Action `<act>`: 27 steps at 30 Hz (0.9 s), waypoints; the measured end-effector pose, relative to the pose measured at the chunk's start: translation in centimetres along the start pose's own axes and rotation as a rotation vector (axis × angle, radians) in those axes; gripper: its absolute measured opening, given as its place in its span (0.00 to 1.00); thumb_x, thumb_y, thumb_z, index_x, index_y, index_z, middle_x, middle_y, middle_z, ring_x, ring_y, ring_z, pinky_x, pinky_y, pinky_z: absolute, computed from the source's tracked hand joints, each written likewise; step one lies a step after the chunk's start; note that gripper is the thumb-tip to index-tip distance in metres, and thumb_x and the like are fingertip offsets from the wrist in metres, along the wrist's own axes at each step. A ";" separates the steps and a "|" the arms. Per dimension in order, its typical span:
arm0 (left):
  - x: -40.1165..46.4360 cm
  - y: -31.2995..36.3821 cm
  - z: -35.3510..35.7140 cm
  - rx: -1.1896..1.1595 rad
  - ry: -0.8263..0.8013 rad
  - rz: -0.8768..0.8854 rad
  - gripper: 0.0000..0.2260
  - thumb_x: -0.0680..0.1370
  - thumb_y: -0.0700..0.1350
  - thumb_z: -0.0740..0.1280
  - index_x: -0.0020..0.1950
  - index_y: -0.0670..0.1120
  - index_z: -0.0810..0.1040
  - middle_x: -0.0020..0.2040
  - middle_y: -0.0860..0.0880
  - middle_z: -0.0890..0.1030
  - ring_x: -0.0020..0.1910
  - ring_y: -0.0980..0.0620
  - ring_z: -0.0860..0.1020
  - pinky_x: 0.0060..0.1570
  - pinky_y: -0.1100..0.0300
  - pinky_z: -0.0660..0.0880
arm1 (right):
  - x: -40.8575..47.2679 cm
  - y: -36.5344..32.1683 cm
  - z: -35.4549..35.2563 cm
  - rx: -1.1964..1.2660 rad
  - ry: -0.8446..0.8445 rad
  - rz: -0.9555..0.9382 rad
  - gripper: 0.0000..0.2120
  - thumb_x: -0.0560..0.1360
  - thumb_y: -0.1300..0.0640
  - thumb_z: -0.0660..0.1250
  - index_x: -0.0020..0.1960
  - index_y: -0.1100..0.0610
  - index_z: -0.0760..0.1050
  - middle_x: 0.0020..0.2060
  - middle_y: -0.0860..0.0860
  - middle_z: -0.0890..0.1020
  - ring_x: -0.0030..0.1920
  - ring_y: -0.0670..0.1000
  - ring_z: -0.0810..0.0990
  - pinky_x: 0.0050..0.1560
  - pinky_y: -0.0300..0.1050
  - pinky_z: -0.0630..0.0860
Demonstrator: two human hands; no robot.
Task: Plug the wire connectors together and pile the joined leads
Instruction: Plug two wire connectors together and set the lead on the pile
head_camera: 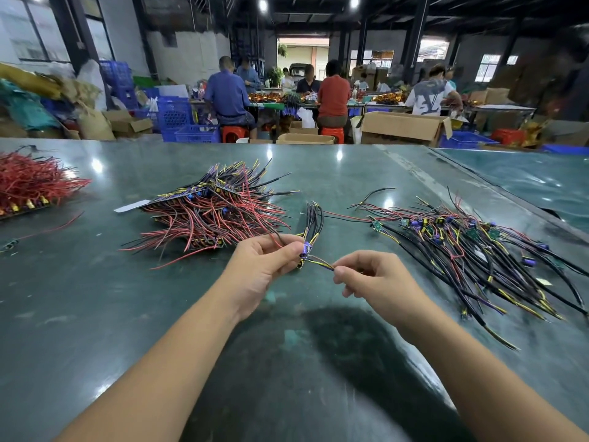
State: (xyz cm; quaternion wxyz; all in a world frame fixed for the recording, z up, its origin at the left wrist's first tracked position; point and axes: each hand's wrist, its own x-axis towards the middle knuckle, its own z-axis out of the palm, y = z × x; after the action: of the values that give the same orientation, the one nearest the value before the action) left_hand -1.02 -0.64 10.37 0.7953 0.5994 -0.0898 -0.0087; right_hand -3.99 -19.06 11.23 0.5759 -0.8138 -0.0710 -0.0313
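The small module (305, 250) with its purple capacitor hangs above the middle of the table (350, 173), pinched at the fingertips of the left hand (264, 269), whose fingers also curl round a short bundle of black-and-yellow leads (314, 218) rising away from it. A thin lead (320, 264) runs from the module rightward and slightly down into the pinched fingertips of the right hand (369, 279), so its long axis lies nearly straight between the two hands, close together. The joined pile (216, 208) of red and black leads sits just beyond the left hand, the nearer one for dropping off. The loose supply (471, 250) spreads towards the right edge.
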 end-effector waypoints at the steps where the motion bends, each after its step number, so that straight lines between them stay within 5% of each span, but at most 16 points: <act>1: 0.0 0.0 0.0 0.012 -0.010 0.005 0.04 0.65 0.42 0.72 0.38 0.45 0.84 0.39 0.50 0.85 0.37 0.59 0.80 0.43 0.68 0.77 | 0.1 0.1 0.0 0.005 -0.002 0.010 0.08 0.75 0.61 0.67 0.39 0.54 0.80 0.30 0.48 0.81 0.28 0.44 0.76 0.35 0.39 0.70; 5: -0.1 0.1 -0.2 0.081 -0.030 0.046 0.07 0.73 0.34 0.68 0.43 0.44 0.82 0.40 0.50 0.85 0.39 0.58 0.80 0.44 0.67 0.77 | 0.1 -0.1 0.0 0.010 -0.017 0.035 0.09 0.76 0.61 0.66 0.37 0.56 0.79 0.28 0.47 0.80 0.26 0.44 0.72 0.31 0.37 0.68; 10: -0.2 0.2 -0.2 0.027 -0.065 0.015 0.07 0.74 0.35 0.67 0.48 0.44 0.80 0.41 0.50 0.85 0.39 0.56 0.81 0.44 0.61 0.80 | -0.1 -0.3 0.2 0.142 -0.040 0.078 0.09 0.77 0.63 0.65 0.39 0.58 0.78 0.29 0.49 0.79 0.26 0.43 0.71 0.31 0.34 0.69; 16: -0.3 0.5 -0.4 -0.010 -0.158 0.077 0.10 0.69 0.39 0.69 0.49 0.44 0.81 0.45 0.46 0.84 0.46 0.52 0.81 0.51 0.57 0.79 | -0.2 -0.8 -0.3 0.475 -0.246 0.380 0.04 0.75 0.63 0.66 0.47 0.63 0.78 0.30 0.52 0.79 0.27 0.45 0.73 0.28 0.34 0.71; 21: -0.3 0.7 -0.5 -0.042 -0.195 0.072 0.09 0.69 0.38 0.68 0.48 0.44 0.82 0.45 0.45 0.84 0.45 0.52 0.82 0.46 0.59 0.79 | -0.2 -1.1 -0.7 0.637 -0.304 0.542 0.03 0.73 0.63 0.66 0.43 0.59 0.79 0.30 0.50 0.79 0.27 0.43 0.74 0.27 0.33 0.73; 27: -0.4 0.8 -0.6 -0.039 -0.167 0.050 0.10 0.69 0.38 0.68 0.50 0.42 0.80 0.44 0.45 0.84 0.42 0.53 0.82 0.43 0.61 0.79 | -0.3 -1.1 -0.6 0.527 -0.279 0.427 0.03 0.74 0.62 0.68 0.42 0.58 0.79 0.30 0.49 0.78 0.27 0.44 0.73 0.28 0.34 0.71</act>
State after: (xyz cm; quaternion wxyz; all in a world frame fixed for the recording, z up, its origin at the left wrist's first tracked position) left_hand -1.34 0.20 10.88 0.7965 0.5787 -0.1706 -0.0408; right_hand -4.43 -19.27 12.39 0.7442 -0.6304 0.0171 0.2201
